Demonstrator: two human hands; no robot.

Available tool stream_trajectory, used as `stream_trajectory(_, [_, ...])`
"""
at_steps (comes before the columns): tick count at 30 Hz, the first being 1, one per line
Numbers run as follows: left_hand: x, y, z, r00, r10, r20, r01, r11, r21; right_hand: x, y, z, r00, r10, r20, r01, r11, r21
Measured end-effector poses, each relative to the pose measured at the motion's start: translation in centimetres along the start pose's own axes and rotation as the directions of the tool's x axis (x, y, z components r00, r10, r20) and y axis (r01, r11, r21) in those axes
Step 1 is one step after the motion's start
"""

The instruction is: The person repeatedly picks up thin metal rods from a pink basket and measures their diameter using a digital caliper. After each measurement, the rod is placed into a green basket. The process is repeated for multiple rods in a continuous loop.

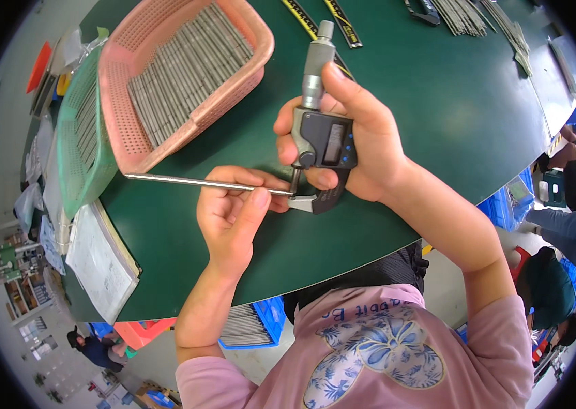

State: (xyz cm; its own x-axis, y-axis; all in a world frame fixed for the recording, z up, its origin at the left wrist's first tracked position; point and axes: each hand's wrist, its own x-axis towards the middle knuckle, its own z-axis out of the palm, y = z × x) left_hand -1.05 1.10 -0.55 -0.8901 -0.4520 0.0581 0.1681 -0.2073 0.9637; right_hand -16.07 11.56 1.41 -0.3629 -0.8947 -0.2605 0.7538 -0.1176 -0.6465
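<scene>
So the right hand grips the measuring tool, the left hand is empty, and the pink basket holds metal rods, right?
Not quite: the head view shows that the left hand isn't empty; it holds a thin metal rod. The rest is right.

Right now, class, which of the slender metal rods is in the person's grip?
The metal rod pinched in the left hand, one end at the micrometer in the right hand; the other rods in the pink basket lie untouched.
</scene>
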Motion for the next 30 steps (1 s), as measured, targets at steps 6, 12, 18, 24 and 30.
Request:
stream_trajectory(6, [0.17, -0.20, 0.19, 0.999, -0.002, -0.040, 0.003, 1.000, 0.024, -0.14, -0.15, -0.27, 1.000, -0.001, 0.031, 0.002, 1.000, -0.030])
stream_trajectory(12, [0.17, -0.10, 0.18, 0.996, -0.031, -0.078, 0.033, 0.999, 0.031, -0.19, -0.04, 0.01, 1.000, -0.008, 0.006, 0.008, 0.999, -0.053])
stream_trajectory(18, [0.09, -0.07, 0.09, 0.996, -0.038, -0.082, 0.040, 0.999, 0.023, -0.08, 0.02, 0.04, 1.000, 0.009, 0.003, -0.009, 1.000, -0.024])
stream_trajectory(24, [0.19, 0.04, -0.01, 0.999, -0.044, -0.013, 0.043, 0.998, -0.039, -0.01, -0.31, -0.33, 0.995, 0.091, 0.035, -0.093, 0.994, 0.049])
stream_trajectory(30, [0.25, 0.19, -0.18, 0.997, -0.059, 0.058, 0.065, 0.990, -0.123, -0.06, -0.38, -0.61, 0.988, 0.135, 0.081, -0.145, 0.980, 0.139])
